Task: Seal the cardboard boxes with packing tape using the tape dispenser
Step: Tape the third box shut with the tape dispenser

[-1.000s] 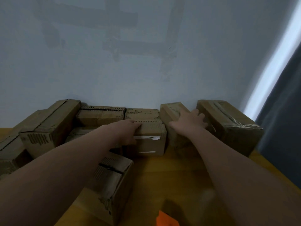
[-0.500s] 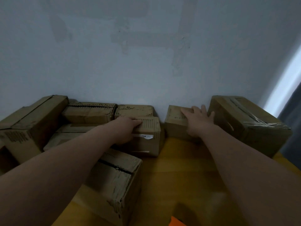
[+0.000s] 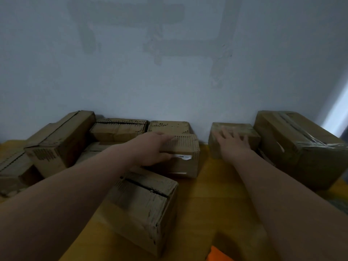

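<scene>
Here, the left hand [image 3: 156,147] clasps the top front edge of the labelled box [image 3: 185,162] on the table [image 3: 207,194]; the right hand [image 3: 232,146], fingers spread flat, presses the small box [image 3: 244,131] by the wall [image 3: 169,81]; both boxes are probably light and stiff, best held at their edges; the gap between them is wider than before.

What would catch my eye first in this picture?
Worn brown cardboard boxes crowd a yellow wooden table against the pale wall. The left hand grips a small white-labelled cardboard box; the right hand rests flat on another small brown box.
</scene>
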